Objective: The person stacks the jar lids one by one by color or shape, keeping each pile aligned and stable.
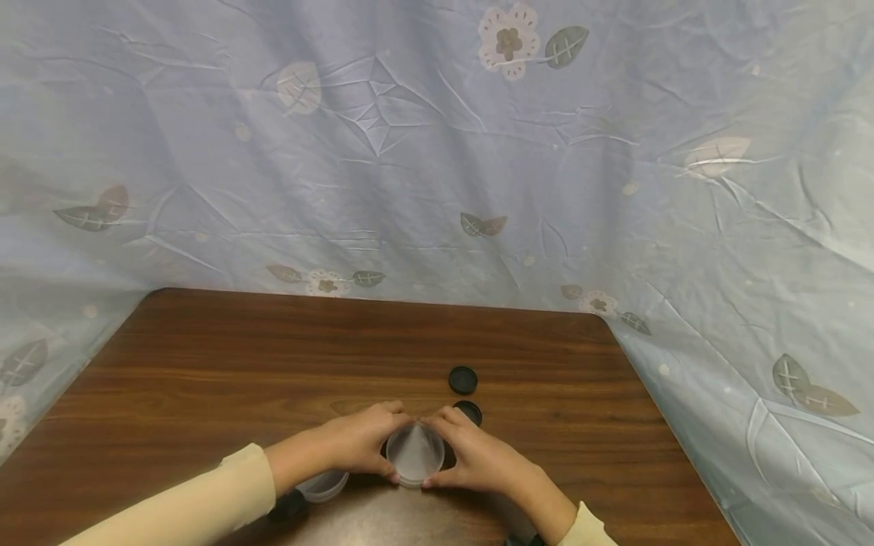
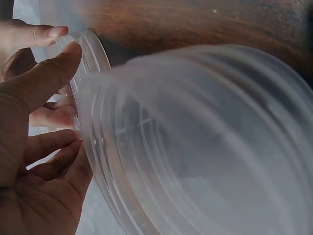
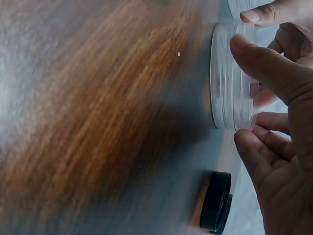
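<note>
A clear round plastic container (image 1: 415, 455) with a ridged rim stands on the table between both hands. My left hand (image 1: 362, 438) holds its left side, thumb at the near edge and fingers round the far side. My right hand (image 1: 481, 453) grips the right side the same way. In the right wrist view the low, ridged wall of this container (image 3: 227, 78) shows between thumb and fingers. A second clear round container (image 1: 324, 486) stands by the left wrist, partly hidden by the forearm, and looms large as a ridged clear container (image 2: 195, 142) in the left wrist view.
Two round black lids lie beyond the right hand: a farther black lid (image 1: 463, 380) and a nearer black lid (image 1: 470, 410), partly covered by that hand. The brown wooden table (image 1: 273, 341) meets a floral-patterned cloth (image 1: 410, 189) at its back and sides.
</note>
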Action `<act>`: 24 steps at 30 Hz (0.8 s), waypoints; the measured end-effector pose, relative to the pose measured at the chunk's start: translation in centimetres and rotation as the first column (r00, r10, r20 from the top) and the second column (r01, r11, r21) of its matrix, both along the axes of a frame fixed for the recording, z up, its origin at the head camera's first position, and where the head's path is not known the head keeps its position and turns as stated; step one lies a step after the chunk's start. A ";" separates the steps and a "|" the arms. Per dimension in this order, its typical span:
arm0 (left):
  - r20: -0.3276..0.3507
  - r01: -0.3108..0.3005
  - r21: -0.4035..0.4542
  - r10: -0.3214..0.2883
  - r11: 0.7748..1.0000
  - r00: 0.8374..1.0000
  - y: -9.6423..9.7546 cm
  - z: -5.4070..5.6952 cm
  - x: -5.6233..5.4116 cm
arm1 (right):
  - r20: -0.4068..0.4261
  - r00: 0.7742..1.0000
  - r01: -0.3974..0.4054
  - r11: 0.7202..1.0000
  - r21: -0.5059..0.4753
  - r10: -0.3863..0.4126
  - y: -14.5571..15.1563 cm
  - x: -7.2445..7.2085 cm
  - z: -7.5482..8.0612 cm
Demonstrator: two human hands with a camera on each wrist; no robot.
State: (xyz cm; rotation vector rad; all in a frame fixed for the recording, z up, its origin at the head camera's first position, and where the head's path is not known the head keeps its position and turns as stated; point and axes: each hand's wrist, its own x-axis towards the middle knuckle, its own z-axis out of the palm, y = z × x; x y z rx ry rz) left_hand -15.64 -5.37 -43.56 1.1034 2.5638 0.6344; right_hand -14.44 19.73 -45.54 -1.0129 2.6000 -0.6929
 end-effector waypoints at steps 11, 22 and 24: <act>0.014 -0.009 -0.022 0.009 1.000 1.000 0.2 0.0 -0.1 | 0.010 1.000 0.009 1.000 0.009 -0.009 0.0 -0.1 0.1; 0.040 -0.032 -0.034 0.033 0.999 0.999 0.4 -0.1 0.2 | 0.041 0.999 0.014 1.000 -0.002 -0.014 0.0 -0.1 -0.1; 0.036 -0.029 -0.029 0.030 0.999 0.999 0.4 -0.1 0.1 | 0.054 0.998 0.017 1.000 -0.006 -0.016 0.0 -0.1 -0.1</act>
